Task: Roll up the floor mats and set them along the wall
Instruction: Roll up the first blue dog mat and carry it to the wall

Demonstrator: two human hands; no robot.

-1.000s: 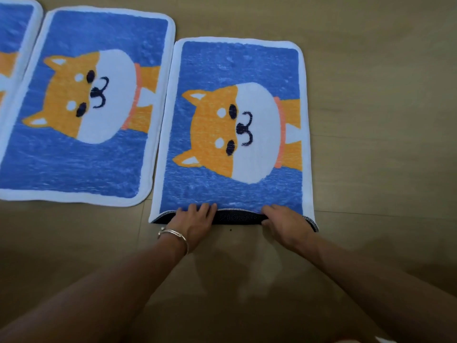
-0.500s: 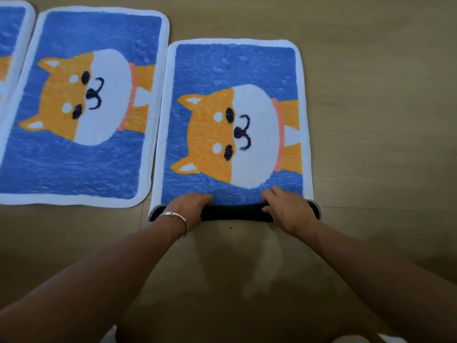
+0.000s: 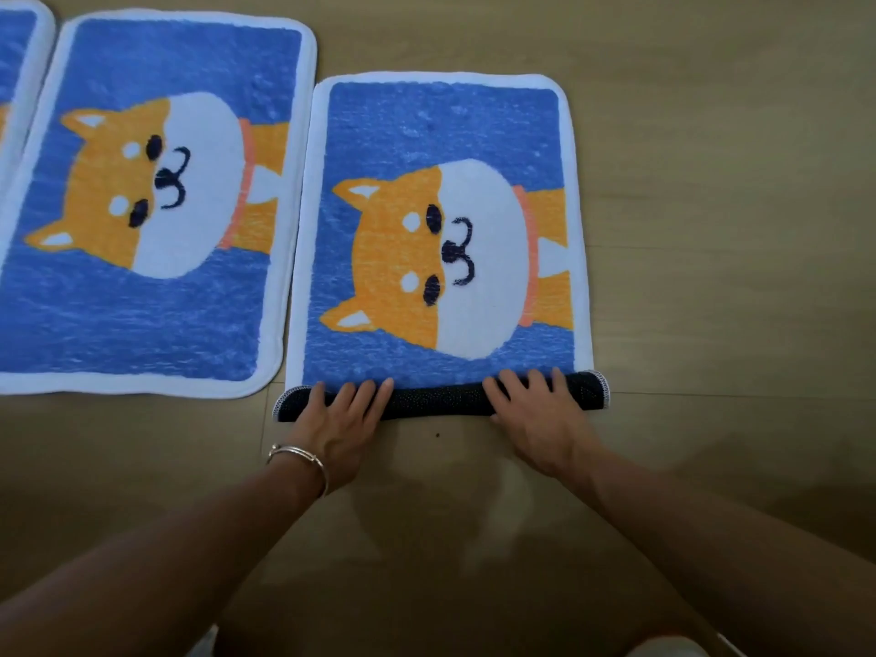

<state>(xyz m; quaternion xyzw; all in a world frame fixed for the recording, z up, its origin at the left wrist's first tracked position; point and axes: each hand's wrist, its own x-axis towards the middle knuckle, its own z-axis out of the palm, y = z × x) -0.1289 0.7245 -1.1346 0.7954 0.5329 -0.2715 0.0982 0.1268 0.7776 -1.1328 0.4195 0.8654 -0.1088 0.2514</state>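
Observation:
A blue floor mat (image 3: 441,130) with an orange and white dog picture and a white border lies on the wooden floor. Its near end is turned over into a short roll (image 3: 438,398) that shows the dark dotted backing. My left hand (image 3: 343,417), with a bracelet on the wrist, presses on the roll's left part with straight fingers. My right hand (image 3: 540,414) presses on the right part the same way. A second identical mat (image 3: 156,206) lies flat to the left, and the edge of a third mat (image 3: 19,64) shows at the far left.
Bare wooden floor (image 3: 711,230) stretches to the right of the mat and in front of me. The flat mats on the left lie close beside the one under my hands. No wall is in view.
The near end of the mat has gone from a lifted edge to a thicker roll, moved a little away from me. Both hands went forward with it, fingers now laid over the roll.

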